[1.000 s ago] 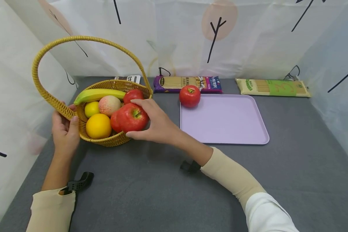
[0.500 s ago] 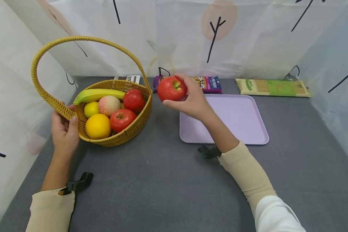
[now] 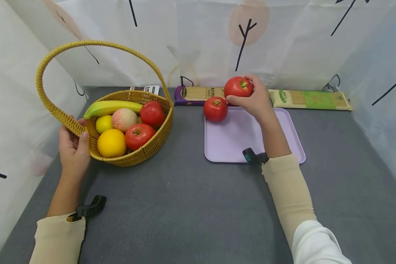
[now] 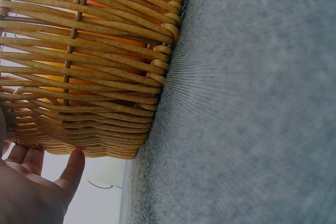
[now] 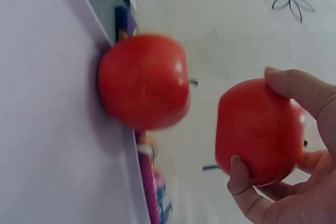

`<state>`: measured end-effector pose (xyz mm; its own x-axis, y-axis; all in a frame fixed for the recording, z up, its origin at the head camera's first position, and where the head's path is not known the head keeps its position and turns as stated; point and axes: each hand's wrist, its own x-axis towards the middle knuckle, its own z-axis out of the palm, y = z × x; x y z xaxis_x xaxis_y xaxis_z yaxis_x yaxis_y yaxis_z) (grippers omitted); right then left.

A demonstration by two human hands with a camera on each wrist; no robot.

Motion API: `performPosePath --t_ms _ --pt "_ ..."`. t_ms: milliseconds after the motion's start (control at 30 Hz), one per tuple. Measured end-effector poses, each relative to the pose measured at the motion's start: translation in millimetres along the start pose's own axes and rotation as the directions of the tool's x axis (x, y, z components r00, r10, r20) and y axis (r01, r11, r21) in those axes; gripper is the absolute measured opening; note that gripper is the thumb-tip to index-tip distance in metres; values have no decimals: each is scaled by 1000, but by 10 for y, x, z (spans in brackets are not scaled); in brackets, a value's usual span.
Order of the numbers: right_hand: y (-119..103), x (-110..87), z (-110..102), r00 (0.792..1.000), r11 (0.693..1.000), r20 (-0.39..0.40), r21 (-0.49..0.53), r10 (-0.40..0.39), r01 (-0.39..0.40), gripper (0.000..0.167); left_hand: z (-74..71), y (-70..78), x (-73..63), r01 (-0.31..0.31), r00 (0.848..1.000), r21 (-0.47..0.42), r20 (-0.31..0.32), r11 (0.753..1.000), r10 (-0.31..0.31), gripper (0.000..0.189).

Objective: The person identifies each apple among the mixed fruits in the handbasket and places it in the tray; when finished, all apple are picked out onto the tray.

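Note:
My right hand point(image 3: 256, 101) grips a red apple point(image 3: 238, 87) above the back of the lilac tray point(image 3: 250, 137). In the right wrist view this held apple point(image 5: 257, 129) is apart from a second red apple point(image 5: 144, 82), which rests on the tray's back left corner. At the left my left hand point(image 3: 73, 150) holds the side of the yellow wicker basket point(image 3: 142, 156) by the foot of its tall handle. Inside the basket lie a banana point(image 3: 113, 107), a peach point(image 3: 124, 120), a lemon point(image 3: 104, 124), an orange point(image 3: 112, 143) and two red fruits, one an apple point(image 3: 139, 136).
Behind the tray lies a purple pasta packet point(image 3: 196, 94), partly covered by the apples. A green and yellow noodle packet point(image 3: 320, 99) lies at the back right. White printed curtains point(image 3: 198, 44) close off the back and sides of the grey table point(image 3: 184, 205).
My right hand has carried the apple out of the basket, rightward to above the tray. The left hand and the basket have stayed in place.

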<state>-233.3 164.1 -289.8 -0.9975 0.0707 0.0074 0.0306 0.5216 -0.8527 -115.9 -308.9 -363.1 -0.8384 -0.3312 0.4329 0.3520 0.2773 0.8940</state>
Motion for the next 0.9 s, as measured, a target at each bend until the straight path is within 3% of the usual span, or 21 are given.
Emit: performPosePath --t_ms 167,300,433,567,700,900 --pt "217 111 -105 992 991 42 -58 119 -117 89 12 5 6 -4 1000 33 1 999 4 53" --pt "332 171 -112 976 980 135 -125 171 -154 92 8 8 5 12 1000 26 -2 1000 -12 53" --pt "339 194 -87 955 968 233 -209 185 -137 93 6 15 8 11 1000 0 -5 1000 -11 53" --pt "299 176 -85 944 963 275 -245 182 -114 93 6 12 8 -3 1000 12 -6 1000 3 52" --pt "277 149 -113 945 964 278 -247 170 -100 89 7 0 11 -17 1000 22 0 1000 17 52" --pt "183 100 -136 964 965 236 -254 120 -58 81 7 -1 8 -24 1000 -32 2 999 24 52"
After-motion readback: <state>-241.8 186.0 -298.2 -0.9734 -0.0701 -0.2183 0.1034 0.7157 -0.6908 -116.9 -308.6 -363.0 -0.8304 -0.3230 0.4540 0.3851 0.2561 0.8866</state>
